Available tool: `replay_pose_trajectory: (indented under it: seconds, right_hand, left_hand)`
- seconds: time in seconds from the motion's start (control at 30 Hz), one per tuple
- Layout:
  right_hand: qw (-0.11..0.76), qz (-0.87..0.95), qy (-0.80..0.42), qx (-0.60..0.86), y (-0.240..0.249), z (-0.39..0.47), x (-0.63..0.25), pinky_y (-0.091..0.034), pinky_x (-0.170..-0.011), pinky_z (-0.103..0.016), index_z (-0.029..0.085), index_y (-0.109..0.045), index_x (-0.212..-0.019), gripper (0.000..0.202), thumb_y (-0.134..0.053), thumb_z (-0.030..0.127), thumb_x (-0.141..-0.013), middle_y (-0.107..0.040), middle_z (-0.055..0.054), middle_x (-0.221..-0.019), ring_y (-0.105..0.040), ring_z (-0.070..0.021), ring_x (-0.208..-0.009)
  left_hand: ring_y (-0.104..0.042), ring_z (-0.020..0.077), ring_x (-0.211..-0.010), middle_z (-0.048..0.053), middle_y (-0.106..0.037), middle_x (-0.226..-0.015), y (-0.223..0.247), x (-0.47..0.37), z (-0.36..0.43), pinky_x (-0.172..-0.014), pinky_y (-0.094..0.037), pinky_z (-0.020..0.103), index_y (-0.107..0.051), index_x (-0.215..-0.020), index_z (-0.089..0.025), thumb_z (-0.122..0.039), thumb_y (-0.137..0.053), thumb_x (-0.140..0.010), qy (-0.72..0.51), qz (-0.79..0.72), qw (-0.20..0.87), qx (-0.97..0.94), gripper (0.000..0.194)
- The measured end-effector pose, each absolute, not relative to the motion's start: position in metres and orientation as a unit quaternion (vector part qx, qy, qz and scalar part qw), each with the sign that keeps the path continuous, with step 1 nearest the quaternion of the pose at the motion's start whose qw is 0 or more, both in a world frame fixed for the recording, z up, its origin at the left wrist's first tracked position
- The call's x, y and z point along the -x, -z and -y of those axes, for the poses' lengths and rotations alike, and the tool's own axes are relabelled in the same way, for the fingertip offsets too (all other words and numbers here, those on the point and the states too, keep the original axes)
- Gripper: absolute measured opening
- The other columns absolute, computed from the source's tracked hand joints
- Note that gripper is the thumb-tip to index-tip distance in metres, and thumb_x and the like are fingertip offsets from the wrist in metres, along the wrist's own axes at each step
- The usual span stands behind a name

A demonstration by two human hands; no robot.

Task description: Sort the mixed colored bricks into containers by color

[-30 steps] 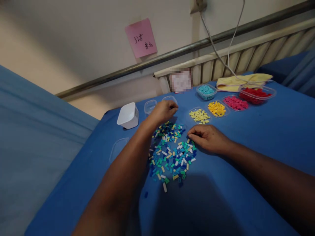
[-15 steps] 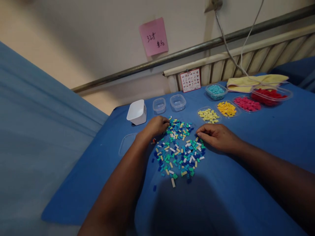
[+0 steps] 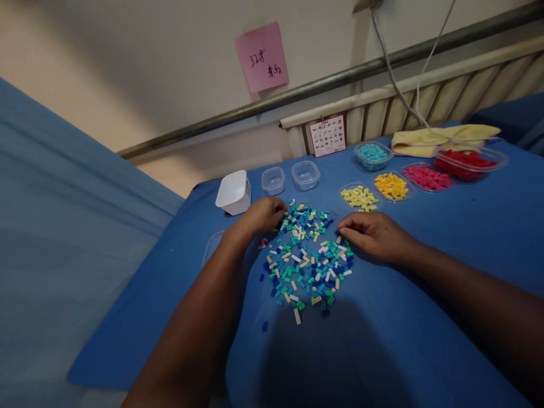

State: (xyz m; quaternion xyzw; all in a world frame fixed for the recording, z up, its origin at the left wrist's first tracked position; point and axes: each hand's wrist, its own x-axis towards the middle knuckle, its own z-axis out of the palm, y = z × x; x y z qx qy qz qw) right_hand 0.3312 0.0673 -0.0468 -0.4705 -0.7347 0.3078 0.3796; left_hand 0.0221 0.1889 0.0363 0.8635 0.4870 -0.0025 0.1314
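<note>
Small building bricks (image 3: 304,260) in blue, teal, green, white and cream lie loose across the blue-covered table. My left hand (image 3: 267,214) is at the far left edge of this spread, its fingers curled together by the bricks; whatever they grip is hidden. On the other side, my right hand (image 3: 372,231) rests at the right edge of the bricks, thumb and forefinger pinched. Too little shows there to name anything between the fingertips. An orange-red piece (image 3: 263,242) lies just below my left wrist.
Behind the bricks stand a white tub (image 3: 234,192) and two clear containers (image 3: 306,175). At right are containers of yellow (image 3: 360,197), orange (image 3: 391,187), pink (image 3: 428,177), red (image 3: 465,161) and light-blue pieces (image 3: 372,154). A yellow cloth (image 3: 442,140) lies by the radiator (image 3: 382,110).
My left hand has shifted slightly left at the edge of the bricks. My right hand keeps nearly the same place and pinch. The whole view has tilted a little.
</note>
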Motion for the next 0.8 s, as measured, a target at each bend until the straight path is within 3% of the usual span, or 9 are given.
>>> replay_pose_trajectory:
  seconds: [0.23,0.8]
  right_hand:
    - [0.379,0.737,-0.308,0.467,0.049,-0.068,-0.332,-0.054,-0.071,-0.031,0.025,-0.08,-0.098,0.021,-0.064,0.039,-0.102,-0.081,-0.002,-0.09,-0.073,-0.02,-0.079]
    - [0.382,0.731,-0.312,0.47,0.05,-0.068,-0.332,-0.054,-0.069,-0.031,0.025,-0.08,-0.099,0.022,-0.064,0.04,-0.102,-0.08,-0.002,-0.089,-0.072,-0.0197,-0.077]
  left_hand:
    - [-0.071,0.0243,-0.087,0.01,-0.082,-0.107,-0.043,-0.041,-0.186,-0.07,-0.046,0.031,-0.084,-0.108,-0.021,-0.021,-0.06,-0.089,0.101,-0.428,0.042,-0.897,0.031]
    - [-0.068,0.0196,-0.074,0.005,-0.081,-0.091,-0.041,-0.061,-0.192,-0.067,-0.045,0.029,-0.083,-0.101,-0.021,-0.031,-0.068,-0.089,0.073,-0.489,0.166,-0.853,0.022]
